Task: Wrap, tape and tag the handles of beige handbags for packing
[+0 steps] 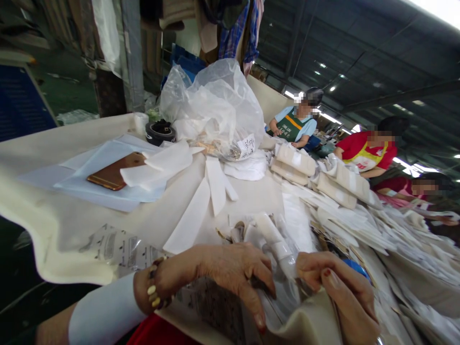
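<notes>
My left hand reaches in from the left, its fingers bent but apart, over clear plastic packaging and white strips near the table's front. A beaded bracelet is on that wrist. On the right, my right hand is closed, thumb against fingers, at the upper edge of a beige cloth piece. Its fingertips are beside the clear plastic, and exactly what lies between them is partly hidden. Just beyond my left hand are loose white strips on the table.
A large clear plastic bag with a handwritten label stands at the back. A brown phone rests on paper beside a black tape roll. Stacked beige bundles and white pieces pile up on the right. Several co-workers stand beyond.
</notes>
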The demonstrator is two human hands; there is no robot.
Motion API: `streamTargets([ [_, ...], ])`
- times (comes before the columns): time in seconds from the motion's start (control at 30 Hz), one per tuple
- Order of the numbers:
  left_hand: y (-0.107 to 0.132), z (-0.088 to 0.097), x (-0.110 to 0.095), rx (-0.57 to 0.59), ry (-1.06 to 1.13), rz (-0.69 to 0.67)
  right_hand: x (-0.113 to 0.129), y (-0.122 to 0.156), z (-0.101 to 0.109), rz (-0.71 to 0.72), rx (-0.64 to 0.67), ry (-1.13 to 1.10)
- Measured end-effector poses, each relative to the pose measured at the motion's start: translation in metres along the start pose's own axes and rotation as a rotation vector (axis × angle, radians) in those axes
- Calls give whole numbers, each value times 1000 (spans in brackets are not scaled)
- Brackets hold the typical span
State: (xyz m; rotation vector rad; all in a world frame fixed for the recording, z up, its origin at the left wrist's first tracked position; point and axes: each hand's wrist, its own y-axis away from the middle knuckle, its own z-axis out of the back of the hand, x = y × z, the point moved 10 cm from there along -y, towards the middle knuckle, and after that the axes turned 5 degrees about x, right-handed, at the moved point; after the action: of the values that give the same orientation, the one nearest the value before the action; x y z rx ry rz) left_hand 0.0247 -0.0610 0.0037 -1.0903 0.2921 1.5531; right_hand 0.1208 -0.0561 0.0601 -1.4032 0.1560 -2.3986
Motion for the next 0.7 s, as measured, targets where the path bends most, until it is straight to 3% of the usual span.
streamTargets([
  [0.17,-9,-23,9,109,-34,15,0,4,-5,-28,17,0],
  [0.23,-11,-30,10,99,-30,-11,-2,6,-2,-43,-4,-16],
  [0.33,-8,-28,15,-2,55,-16,-5,7,10,-68,-47,-55],
  [0.4,-5,-22,23,-98,128,28,-1,3,11,-55,-3,-12],
  [0.57,5,-2,45,-292,183,203,10,-6,-3,-52,232,525],
  [0.7,9,1,54,-314,196,344,16,-4,0,-2,274,646],
])
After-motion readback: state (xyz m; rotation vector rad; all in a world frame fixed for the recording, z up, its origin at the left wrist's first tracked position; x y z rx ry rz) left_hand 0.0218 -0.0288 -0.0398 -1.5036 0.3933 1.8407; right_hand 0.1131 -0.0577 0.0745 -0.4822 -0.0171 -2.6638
